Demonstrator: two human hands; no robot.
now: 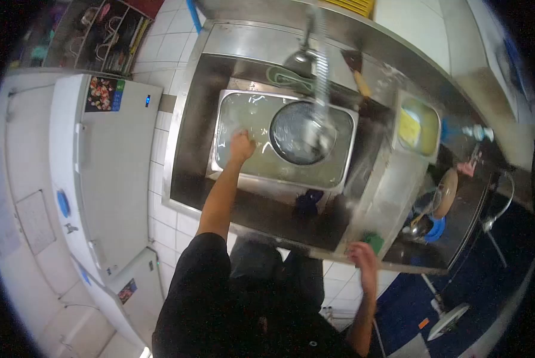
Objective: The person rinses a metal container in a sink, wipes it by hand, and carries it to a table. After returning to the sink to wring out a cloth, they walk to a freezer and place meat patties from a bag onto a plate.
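Tub (pixel 231 156) of cloudy water sat in the steel sink (pixel 190 173), left hand (pixel 242 146) dipped in at its 9 o'clock side, fingers curled; what they held, cannot tell. Round pan (pixel 297 132) lay in the tub at 3 o'clock of that hand. Right hand (pixel 363 255) rested flat, fingers loosely spread, on the sink's front edge beside a green sponge (pixel 373 241), likely bracing.

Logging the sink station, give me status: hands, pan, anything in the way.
Left hand in metal pan, grip unclear. Right hand on sink edge beside green sponge. Hanging sprayer above the pan.
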